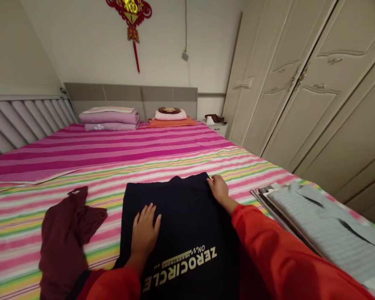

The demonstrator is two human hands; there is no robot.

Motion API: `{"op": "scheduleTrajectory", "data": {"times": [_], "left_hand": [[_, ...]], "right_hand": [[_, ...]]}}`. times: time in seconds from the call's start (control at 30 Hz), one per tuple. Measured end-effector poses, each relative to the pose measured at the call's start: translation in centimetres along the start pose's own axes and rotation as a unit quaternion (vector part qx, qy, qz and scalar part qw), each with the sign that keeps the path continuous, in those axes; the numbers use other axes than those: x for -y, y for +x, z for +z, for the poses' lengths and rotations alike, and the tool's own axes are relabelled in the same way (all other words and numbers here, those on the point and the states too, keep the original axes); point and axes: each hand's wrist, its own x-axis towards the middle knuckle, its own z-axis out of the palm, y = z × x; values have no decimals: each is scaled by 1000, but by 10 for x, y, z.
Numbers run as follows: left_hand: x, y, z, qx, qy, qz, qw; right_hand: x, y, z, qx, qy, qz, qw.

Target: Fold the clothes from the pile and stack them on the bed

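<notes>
A dark navy shirt (175,216) with pale upside-down "ZEROCIRCLE" lettering lies spread on the bed, its sides folded into a rough rectangle. My left hand (145,229) rests flat on the shirt's left part, fingers spread. At the shirt's far right corner, my right hand (218,188) has its fingers curled around the fabric edge, thumb on the near side. To the left lies a crumpled maroon garment (64,233). The lower end of the shirt runs out of view between my red sleeves.
Folded clothes (325,225), a grey one on top, are stacked at right on the striped bed sheet (108,173). Folded lilac bedding (109,118) and a pink pillow (171,115) sit by the headboard (165,93). A wardrobe (300,83) stands along the right side.
</notes>
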Motion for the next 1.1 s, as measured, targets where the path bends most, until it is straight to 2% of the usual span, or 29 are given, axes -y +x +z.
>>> {"op": "scheduleTrajectory", "data": {"times": [0.1,0.23,0.43,0.53,0.63,0.73,0.77,0.83,0.9,0.93,0.97,1.03,1.1], "left_hand": [[-1,-1,0,2,-3,-3,1000],[-2,-1,-2,9,-6,-5,1000],[-4,-1,-3,11,3,-1,1000],[-4,-1,-3,9,4,3,1000],[-4,-1,-3,9,6,5,1000],[-3,-1,-2,8,13,8,1000],[-2,-1,-2,9,17,11,1000],[-1,-2,-2,14,25,16,999],[0,-2,-3,20,33,17,999],[0,-2,-3,22,37,16,999],[-1,-2,-4,22,38,14,999],[-2,-2,-5,20,37,8,999],[-4,-2,-6,17,34,0,999]], "right_hand": [[10,34,12,22,-1,37,999],[12,53,21,56,7,42,998],[-4,72,-3,29,42,53,997],[-1,73,-13,23,54,48,997],[26,48,-10,9,68,2,998],[69,-11,9,23,86,-101,991],[83,-35,17,51,94,-169,980],[108,-76,33,135,98,-355,920],[123,-97,45,187,100,-437,874],[126,-97,48,203,93,-444,868],[126,-90,49,214,79,-426,876],[113,-59,45,221,35,-342,913],[87,-18,36,203,-7,-213,956]]}}
